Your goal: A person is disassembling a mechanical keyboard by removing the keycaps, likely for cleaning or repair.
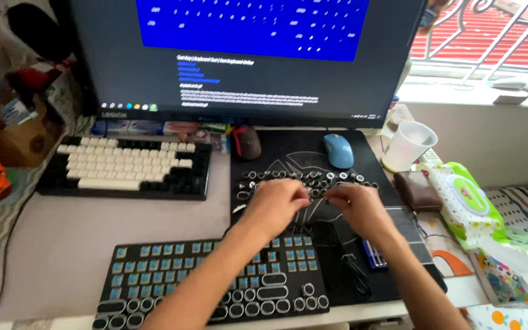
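Fingers of both our hands are curled inward and meet over the middle of the black mat [288, 150], at the near edge of the loose keycaps [304, 179]. Our left hand [276, 205] looks pinched around something small, probably one cap, though the knuckles hide it; our right hand [359, 205] is bunched the same way, and we cannot tell whether it holds anything.

Nearest us, at the mat's near left corner and overhanging onto the desk [62, 244], lies the stripped keyboard [215, 275]: blue switches bare across its upper rows, round caps seated only along its near rows. Our left forearm crosses it diagonally.

The keycaps lie just beyond our fingertips, spread in a band whose long axis runs left to right across the mat. Both hands touch that band's near side; the left sits closer to its left end, the right to its centre.

Farther off, a white keyboard [126, 165] rests at the desk's left, two mice [338, 150] near the mat's far edge, then the monitor [245, 55].
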